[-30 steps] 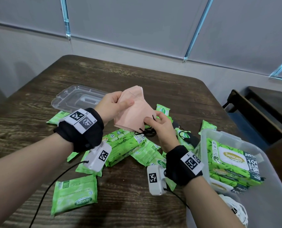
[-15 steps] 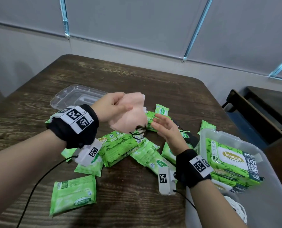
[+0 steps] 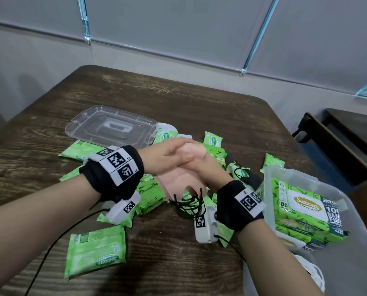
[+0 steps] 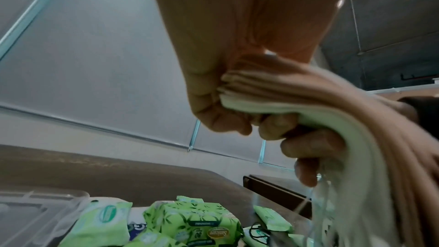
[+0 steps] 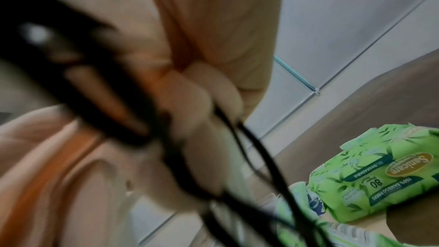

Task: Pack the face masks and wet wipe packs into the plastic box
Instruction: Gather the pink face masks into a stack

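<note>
Both hands meet over the middle of the table around a stack of peach face masks (image 3: 179, 180) with black ear loops (image 3: 189, 205) hanging below. My left hand (image 3: 167, 155) grips the stack's end from above; the left wrist view shows its fingers (image 4: 213, 112) curled round the layered mask edges (image 4: 261, 89). My right hand (image 3: 201, 167) holds the masks from the right, with the masks (image 5: 194, 85) and loops blurred in its wrist view. Green wet wipe packs (image 3: 97, 251) lie scattered on the table. The clear plastic box (image 3: 270, 174) at right holds large wipe packs (image 3: 306, 208).
The box's clear lid (image 3: 112, 127) lies at the back left of the dark wooden table (image 3: 178, 97). A black mask (image 3: 251, 178) lies between the hands and the box. White ear loops (image 3: 313, 272) sit in the box's near end. A dark bench (image 3: 338, 142) stands beyond the table's right edge.
The hands have come together and lowered; the right hand, which had let go, now holds the masks again. The stack has gone from spread upright to bunched between both hands.
</note>
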The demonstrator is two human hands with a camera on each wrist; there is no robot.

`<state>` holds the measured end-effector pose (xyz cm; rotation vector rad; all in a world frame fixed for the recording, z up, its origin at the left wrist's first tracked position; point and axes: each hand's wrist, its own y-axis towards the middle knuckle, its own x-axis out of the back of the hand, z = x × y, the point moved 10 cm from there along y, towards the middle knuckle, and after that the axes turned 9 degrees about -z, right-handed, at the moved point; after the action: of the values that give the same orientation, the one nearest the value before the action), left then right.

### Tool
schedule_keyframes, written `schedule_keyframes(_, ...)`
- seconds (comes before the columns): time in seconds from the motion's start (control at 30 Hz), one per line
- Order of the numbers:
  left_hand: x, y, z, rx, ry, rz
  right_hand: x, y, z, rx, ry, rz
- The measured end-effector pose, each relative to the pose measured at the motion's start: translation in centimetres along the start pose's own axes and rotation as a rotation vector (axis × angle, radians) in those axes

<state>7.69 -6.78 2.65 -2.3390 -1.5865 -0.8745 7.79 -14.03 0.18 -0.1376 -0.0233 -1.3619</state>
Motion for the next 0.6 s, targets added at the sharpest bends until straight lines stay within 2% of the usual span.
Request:
schedule_keyframes(0.17,-0.3,0.2,0.6,0.091,-0.026,0.070,-0.1,0.5,0.2,0.022,-0.027,0.004)
schedule_keyframes(0.3,0.6,-0.1,2.6,0.258,-0.192,0.090,2.1,1.4,-1.4,-0.097,0.191,-0.111)
schedule_keyframes(0.37,0.6,-0.1,3.5,0.283,-0.106,0.130,3.1,1.7,-2.0,-0.146,0.274,-0.140)
schedule_keyframes(0.43,0.5,0.3,3.9,0.244,0.081,0.142,2.7,1.9,-2.6,-0.177,0.279,-0.089)
schedule_keyframes(0.53,0.5,1.1,3.5,0.137,0.327,0.065,1.2,2.3,-3.5,-0.205,0.159,0.021)
schedule_keyframes(0.6,0.9,1.8,3.6,0.119,0.361,0.004,0.7,2.9,-3.9,-0.219,0.122,0.055)
